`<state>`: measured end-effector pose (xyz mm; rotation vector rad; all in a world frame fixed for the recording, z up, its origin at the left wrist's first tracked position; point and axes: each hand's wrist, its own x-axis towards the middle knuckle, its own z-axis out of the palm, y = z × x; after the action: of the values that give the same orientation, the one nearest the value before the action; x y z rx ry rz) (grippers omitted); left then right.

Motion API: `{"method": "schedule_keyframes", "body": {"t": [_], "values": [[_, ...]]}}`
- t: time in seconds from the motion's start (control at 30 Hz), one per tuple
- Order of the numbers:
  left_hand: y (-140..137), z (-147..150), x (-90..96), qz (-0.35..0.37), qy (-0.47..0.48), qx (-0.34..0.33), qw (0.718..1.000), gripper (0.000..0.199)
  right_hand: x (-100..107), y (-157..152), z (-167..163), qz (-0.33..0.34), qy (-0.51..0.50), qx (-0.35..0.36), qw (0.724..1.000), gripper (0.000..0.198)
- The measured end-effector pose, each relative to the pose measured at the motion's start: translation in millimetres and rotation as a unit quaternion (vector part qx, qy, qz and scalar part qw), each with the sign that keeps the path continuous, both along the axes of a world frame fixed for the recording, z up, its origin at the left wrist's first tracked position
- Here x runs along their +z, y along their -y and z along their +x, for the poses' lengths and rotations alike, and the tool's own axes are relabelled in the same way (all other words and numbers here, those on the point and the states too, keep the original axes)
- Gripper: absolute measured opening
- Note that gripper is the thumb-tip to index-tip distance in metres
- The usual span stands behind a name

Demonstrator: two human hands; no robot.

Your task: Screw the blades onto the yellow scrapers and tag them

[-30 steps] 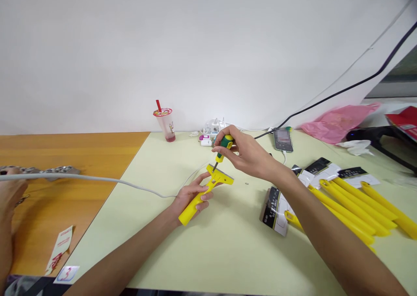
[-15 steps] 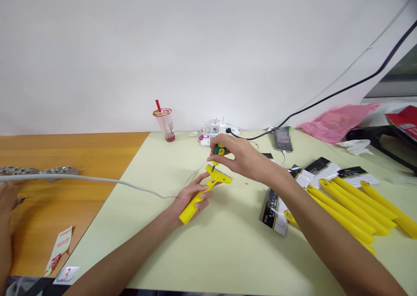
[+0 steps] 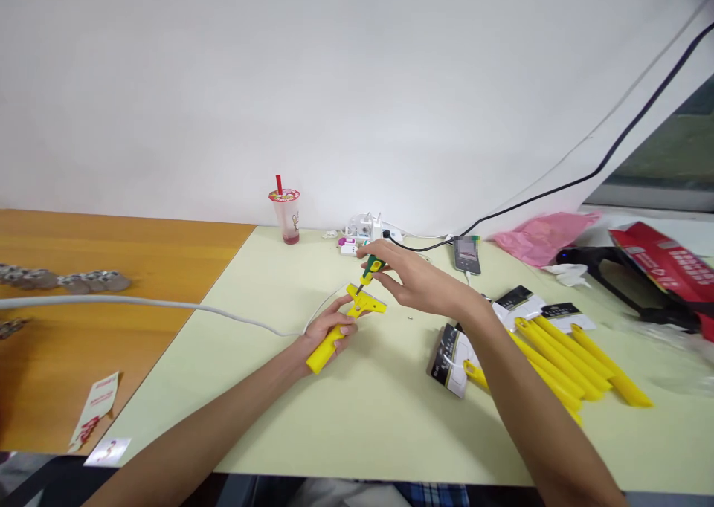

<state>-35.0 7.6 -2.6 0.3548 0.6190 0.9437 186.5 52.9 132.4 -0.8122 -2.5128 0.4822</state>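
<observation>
My left hand is closed round the handle of a yellow scraper, its wide head tilted up and away from me. Above it, my right hand grips a small green and yellow screwdriver between thumb and fingers. The screwdriver's shaft points down at the scraper head, its tip meeting the head near the left corner. Whether the tip sits in a screw is too small to tell. A tiny metal piece lies on the table right of the scraper head.
Several yellow handles and black-and-white cards lie at right. A lidded cup, power strip and phone stand along the wall. A grey cable crosses from the left. Metal parts lie on the wooden table.
The view has shifted, so the handles and cards appear further left. My right fingers have loosened and spread somewhat around the screwdriver. Another person's hand at the left edge has left view.
</observation>
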Motion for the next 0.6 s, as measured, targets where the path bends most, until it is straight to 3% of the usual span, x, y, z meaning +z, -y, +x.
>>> {"method": "schedule_keyframes", "body": {"t": [0.3,0.6], "values": [[0,0,-7.8,0.023,0.002,-0.019,1.0,0.083,28,7,-16,0.015,0.063,-0.021,0.998,0.019],[2,0,-3.1,0.024,-0.014,-0.005,1.0,0.077,10,-1,-5,0.034,0.078,-0.077,0.993,0.014]]}}
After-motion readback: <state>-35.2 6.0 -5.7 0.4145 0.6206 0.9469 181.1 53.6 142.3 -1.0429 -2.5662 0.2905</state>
